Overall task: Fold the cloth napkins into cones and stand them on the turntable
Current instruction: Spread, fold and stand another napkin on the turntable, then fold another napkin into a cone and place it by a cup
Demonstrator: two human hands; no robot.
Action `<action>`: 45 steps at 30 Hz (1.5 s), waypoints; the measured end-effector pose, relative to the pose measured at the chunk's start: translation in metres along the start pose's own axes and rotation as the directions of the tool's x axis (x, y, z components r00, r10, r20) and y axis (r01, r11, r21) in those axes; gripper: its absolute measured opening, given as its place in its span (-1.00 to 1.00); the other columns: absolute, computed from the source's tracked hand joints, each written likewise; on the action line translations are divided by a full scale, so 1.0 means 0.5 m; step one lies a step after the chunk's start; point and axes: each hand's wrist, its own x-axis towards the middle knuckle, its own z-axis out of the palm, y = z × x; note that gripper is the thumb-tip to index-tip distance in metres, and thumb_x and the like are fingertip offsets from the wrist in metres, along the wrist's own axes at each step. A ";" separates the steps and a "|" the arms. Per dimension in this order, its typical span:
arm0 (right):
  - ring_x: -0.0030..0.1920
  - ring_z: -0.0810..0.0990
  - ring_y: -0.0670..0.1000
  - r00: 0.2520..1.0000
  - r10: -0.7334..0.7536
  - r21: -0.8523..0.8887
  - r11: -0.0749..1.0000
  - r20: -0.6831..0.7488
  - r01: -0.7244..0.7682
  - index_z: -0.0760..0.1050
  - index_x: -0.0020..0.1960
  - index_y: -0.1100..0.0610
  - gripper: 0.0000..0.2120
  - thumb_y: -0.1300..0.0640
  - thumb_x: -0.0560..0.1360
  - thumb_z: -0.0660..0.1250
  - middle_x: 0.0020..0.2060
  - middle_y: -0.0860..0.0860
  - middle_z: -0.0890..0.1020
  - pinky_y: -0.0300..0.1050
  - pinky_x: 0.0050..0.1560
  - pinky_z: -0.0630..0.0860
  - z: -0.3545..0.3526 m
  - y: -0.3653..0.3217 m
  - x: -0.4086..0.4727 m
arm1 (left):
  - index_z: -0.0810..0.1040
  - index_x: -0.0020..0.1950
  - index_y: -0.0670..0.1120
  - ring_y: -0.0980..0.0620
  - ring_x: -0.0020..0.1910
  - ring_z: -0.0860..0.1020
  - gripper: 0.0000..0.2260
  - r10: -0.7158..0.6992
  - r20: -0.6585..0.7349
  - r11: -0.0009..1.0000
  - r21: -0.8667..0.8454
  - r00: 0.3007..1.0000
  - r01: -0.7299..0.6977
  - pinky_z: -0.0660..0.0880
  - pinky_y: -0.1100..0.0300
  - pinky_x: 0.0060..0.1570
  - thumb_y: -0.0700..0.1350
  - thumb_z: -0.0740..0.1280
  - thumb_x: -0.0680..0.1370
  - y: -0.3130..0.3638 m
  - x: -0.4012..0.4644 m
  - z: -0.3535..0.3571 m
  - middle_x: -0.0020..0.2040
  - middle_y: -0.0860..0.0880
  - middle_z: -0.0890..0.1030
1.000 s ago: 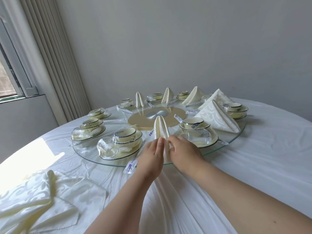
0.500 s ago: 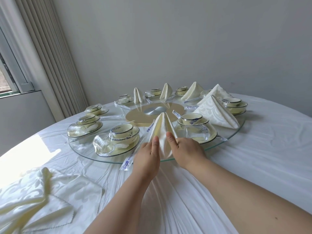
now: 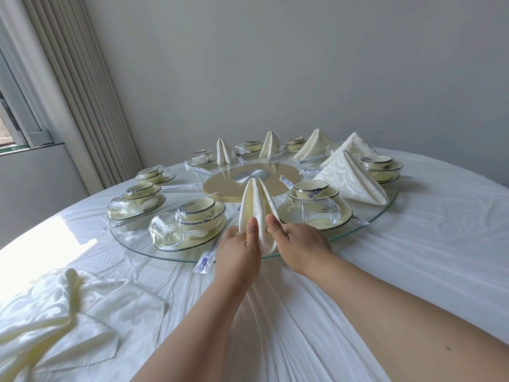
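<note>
- Glass turntable (image 3: 366,226) on the desk (image 3: 440,257) carries wrapped bowl sets (image 3: 316,208)
- Cone napkin (image 3: 254,205) stands upright at its near rim, tip up
- Left hand (image 3: 239,252) and right hand (image 3: 297,241) pinch its base

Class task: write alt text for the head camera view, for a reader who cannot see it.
Two bare hands, left hand and right hand, hold a cream napkin cone upright at the near rim of a glass turntable set with bowls and five other cones. Unfolded napkins lie at lower left.

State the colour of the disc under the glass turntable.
Pale gold round disc, silver at its centre, seen in the head view.
</note>
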 end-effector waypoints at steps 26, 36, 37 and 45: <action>-0.21 0.44 0.13 0.981 -0.111 -0.057 0.993 -0.158 0.103 0.29 -0.40 0.08 -0.42 -0.26 0.58 -0.17 -0.37 0.02 0.46 -0.07 -0.20 0.34 -0.023 -0.033 -0.003 | 0.34 0.28 -0.10 -0.11 0.16 0.46 -0.56 -0.088 -0.237 0.996 -0.012 0.968 0.087 0.30 0.14 -0.02 0.20 0.03 0.60 0.027 -0.029 -0.011 0.20 -0.09 0.47; -0.22 0.47 0.08 0.995 -0.096 -0.107 0.989 0.030 0.099 0.29 -0.33 0.07 -0.42 -0.31 0.57 -0.19 -0.37 -0.02 0.46 -0.07 -0.20 0.35 -0.013 -0.059 -0.123 | 0.44 0.09 -0.04 0.03 0.13 0.43 -0.72 0.039 -0.088 0.991 0.130 0.995 -0.027 0.27 0.22 -0.02 0.12 0.09 0.62 -0.004 -0.173 -0.103 0.07 0.06 0.39; -0.19 0.48 0.06 0.992 -0.097 -0.071 0.992 0.079 0.102 0.35 -0.29 0.08 -0.41 -0.31 0.56 -0.18 -0.32 -0.02 0.50 -0.06 -0.16 0.38 -0.003 -0.064 -0.139 | 0.45 0.05 -0.03 0.05 0.12 0.42 -0.74 0.061 -0.063 0.988 0.144 0.996 -0.051 0.27 0.21 -0.03 0.11 0.09 0.62 -0.013 -0.197 -0.118 0.05 0.08 0.40; 0.23 0.40 -0.05 0.912 -0.169 0.111 0.984 0.375 0.137 0.44 -0.04 -0.13 -0.60 -0.26 0.59 -0.11 0.10 -0.12 0.49 -0.12 0.27 0.29 0.078 -0.108 -0.216 | 0.51 0.07 -0.06 -0.01 0.13 0.44 -0.69 -0.019 -0.259 0.968 0.237 0.966 0.083 0.34 0.13 0.10 0.12 0.12 0.61 -0.112 -0.255 -0.326 0.05 0.00 0.49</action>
